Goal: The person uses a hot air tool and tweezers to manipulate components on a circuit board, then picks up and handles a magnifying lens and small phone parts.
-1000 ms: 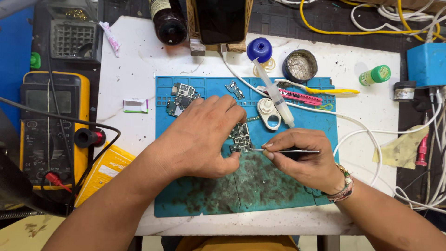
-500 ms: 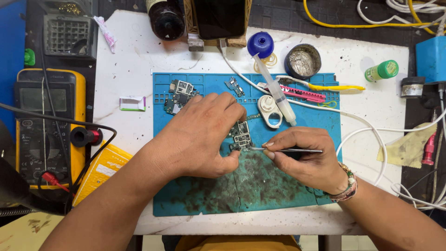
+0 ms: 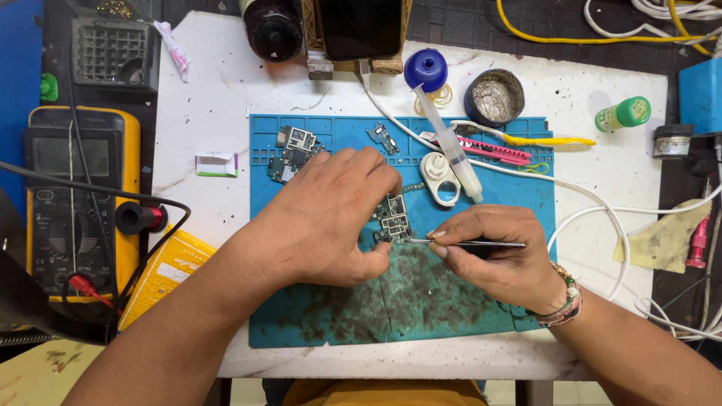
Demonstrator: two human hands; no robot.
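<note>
Pinched between left hand (image 3: 323, 218) thumb and fingers, the small circuit board (image 3: 392, 218) sits on the blue mat (image 3: 466, 301) mid-counter. Right hand (image 3: 500, 256) grip is closed on tweezers (image 3: 470, 243), tips at the board's lower edge. Advisable: brace both wrists, light pressure only. Small white-green label (image 3: 216, 164) lies left; yellow package (image 3: 162, 274) lower left.

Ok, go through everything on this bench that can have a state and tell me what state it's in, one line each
left hand: closed on the small circuit board, pinning it to the mat
right hand: gripping the tweezers
tweezers: held level, tips at the board's lower edge
small circuit board: bare, flat on the blue mat
syringe: lying flat
round tin: open
green bottle: capped, on its side
multimeter: screen blank
</note>
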